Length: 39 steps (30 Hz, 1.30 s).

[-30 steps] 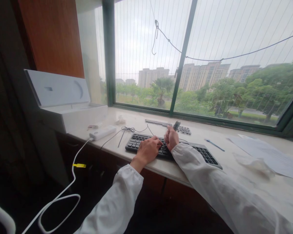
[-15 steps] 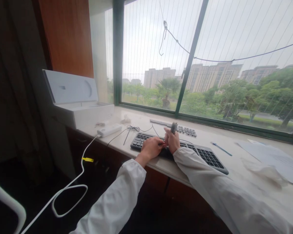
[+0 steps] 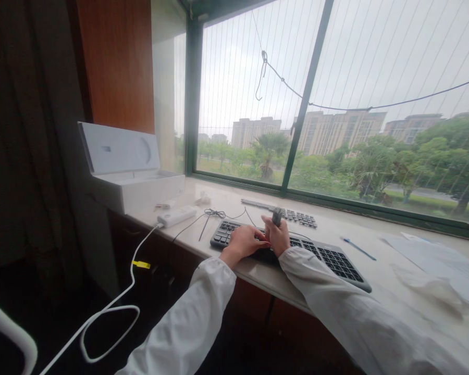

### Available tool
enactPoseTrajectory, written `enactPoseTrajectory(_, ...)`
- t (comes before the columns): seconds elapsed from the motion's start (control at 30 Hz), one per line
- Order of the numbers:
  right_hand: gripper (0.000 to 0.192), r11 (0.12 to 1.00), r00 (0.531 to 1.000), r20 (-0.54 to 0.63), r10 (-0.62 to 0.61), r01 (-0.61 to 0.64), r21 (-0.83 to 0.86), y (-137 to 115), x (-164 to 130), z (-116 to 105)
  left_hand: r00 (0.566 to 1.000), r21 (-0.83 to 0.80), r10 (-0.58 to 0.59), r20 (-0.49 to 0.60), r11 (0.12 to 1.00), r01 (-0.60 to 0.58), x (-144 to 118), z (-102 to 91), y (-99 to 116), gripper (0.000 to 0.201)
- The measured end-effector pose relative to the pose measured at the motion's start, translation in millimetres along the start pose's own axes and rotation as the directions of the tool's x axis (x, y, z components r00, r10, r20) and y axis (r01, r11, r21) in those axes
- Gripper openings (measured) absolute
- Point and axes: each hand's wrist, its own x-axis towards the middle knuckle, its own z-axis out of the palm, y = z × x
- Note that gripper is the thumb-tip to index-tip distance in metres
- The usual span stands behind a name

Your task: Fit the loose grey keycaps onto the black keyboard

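We are pinching a small dark tool [image 3: 276, 215] upright in our right hand [image 3: 278, 235], its long axis standing over the black keyboard [image 3: 328, 256] on the worktop [image 3: 375, 271]; our left hand [image 3: 245, 242] is lying beside it, fingers curled on the keys, holding nothing

Both white-sleeved arms reach forward; left hand [image 3: 244, 240] lies palm-down, right hand [image 3: 278, 235] is fisted upright.

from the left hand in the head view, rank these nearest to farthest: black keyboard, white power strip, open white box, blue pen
1. black keyboard, under the left hand
2. white power strip, to its left
3. blue pen to the right and open white box far left: too close to call
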Motion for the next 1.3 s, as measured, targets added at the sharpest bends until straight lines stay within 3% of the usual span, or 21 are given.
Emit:
enactPoseTrajectory(0.17, 0.050, 0.999, 1.000, 0.008, -0.020, 0.020, -0.025, -3, -2, 0, 0.999, 0.002, 0.023, 0.034, 1.000, -0.023, 3, -1.8, -2, 0.044)
enactPoseTrajectory(0.53, 0.050, 0.991, 0.996, -0.018, -0.091, 0.089, -0.096, -1, -3, -2, 0.997, 0.017, 0.076, 0.004, 0.997, -0.076, 3, 0.0, -3, 0.038)
enactPoseTrajectory(0.83, 0.049, 0.983, 0.994, -0.046, -0.103, 0.095, -0.155, -1, -4, -2, 0.997, 0.012, 0.054, 0.049, 0.998, -0.055, 4, -1.3, -3, 0.045)
enactPoseTrajectory(1.3, 0.047, 0.918, 0.981, -0.037, -0.189, 0.163, -0.362, -13, -10, 1, 1.000, 0.032, 0.002, 0.009, 0.999, -0.002, 2, -1.1, 1, 0.040)
